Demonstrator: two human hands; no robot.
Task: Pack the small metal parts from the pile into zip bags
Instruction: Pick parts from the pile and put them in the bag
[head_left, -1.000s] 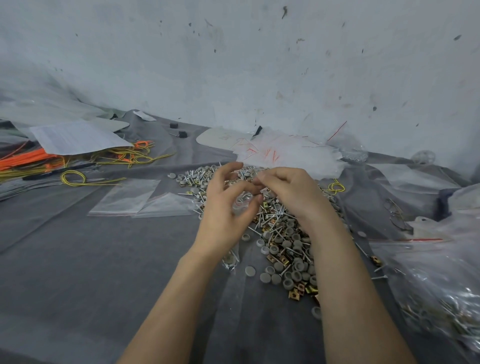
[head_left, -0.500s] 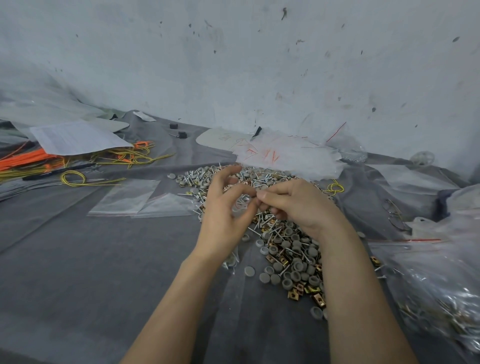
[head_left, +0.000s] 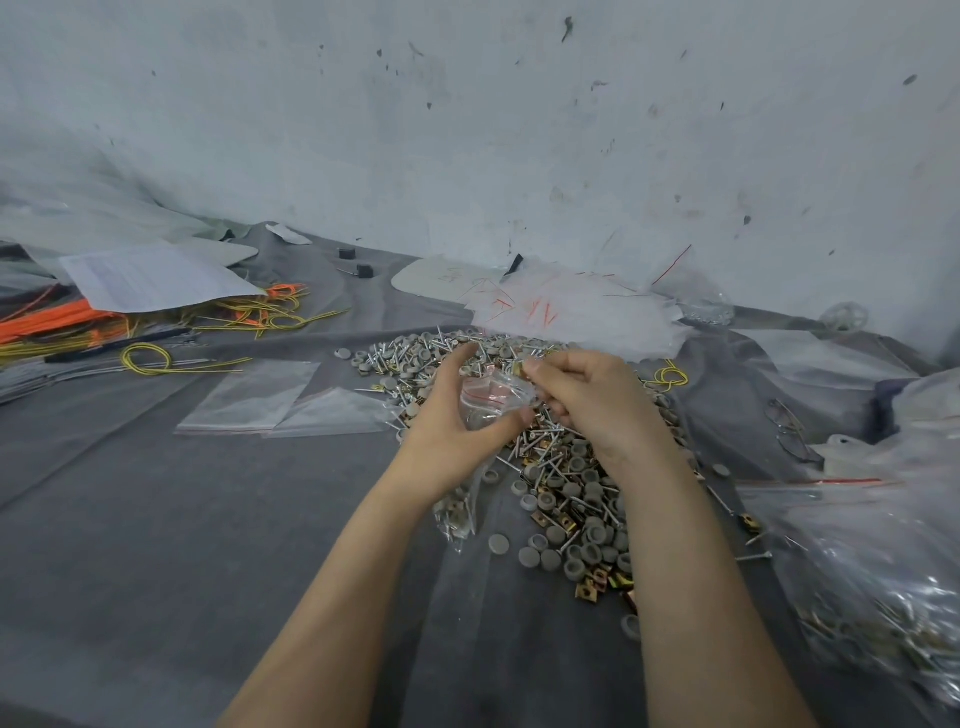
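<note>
A pile of small metal parts, screws, grey caps and brass clips, lies on the grey cloth in front of me. My left hand grips a small clear zip bag with a red seal line, holding its mouth open above the pile. My right hand pinches a small brass part at the bag's mouth. The bag's lower end hangs under my left wrist with a few parts in it.
Two empty zip bags lie flat to the left. Yellow and orange wires and a paper sheet are at far left. A large plastic bag with packed parts fills the right side. A white wall stands behind.
My right hand lifted from the pile with a brass part and brought it to the bag's mouth. My left hand spread the bag open wider.
</note>
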